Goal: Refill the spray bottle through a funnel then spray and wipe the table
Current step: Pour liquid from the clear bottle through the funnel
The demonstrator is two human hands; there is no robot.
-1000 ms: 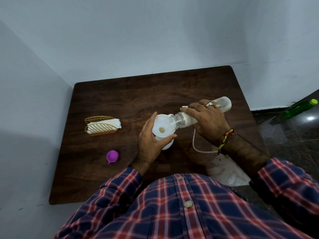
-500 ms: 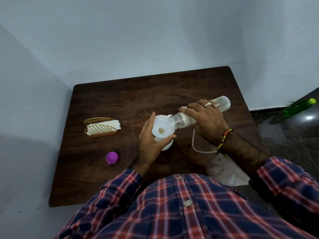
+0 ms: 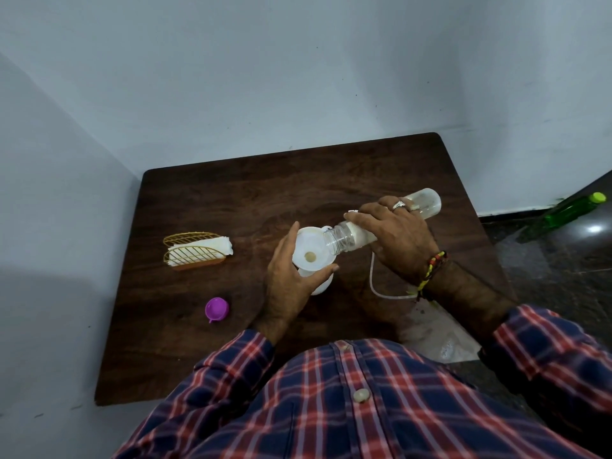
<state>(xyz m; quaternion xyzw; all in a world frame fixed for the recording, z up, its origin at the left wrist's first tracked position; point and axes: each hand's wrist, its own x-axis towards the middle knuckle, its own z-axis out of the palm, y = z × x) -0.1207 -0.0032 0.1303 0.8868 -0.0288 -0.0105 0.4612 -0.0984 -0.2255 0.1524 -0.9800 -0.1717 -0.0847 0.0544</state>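
Note:
A white funnel [image 3: 311,251] sits in the mouth of the white spray bottle [image 3: 321,286], which stands near the middle of the dark wooden table [image 3: 231,200]. My left hand [image 3: 288,279] holds the bottle just under the funnel, thumb and fingers curled around it. My right hand [image 3: 394,240] grips a clear plastic refill bottle [image 3: 427,202], tipped almost flat with its open neck over the funnel's rim. A thin white dip tube [image 3: 374,279] lies on the table below my right wrist; the spray head it belongs to is hidden.
A gold wire holder with white tissues [image 3: 197,251] stands at the left of the table. A purple cap [image 3: 217,309] lies near the front left. A green bottle [image 3: 573,212] lies on the dark floor at the right. White walls enclose the table's back and left.
Both hands and the two bottles keep almost the same pose; the refill bottle stays tipped over the funnel.

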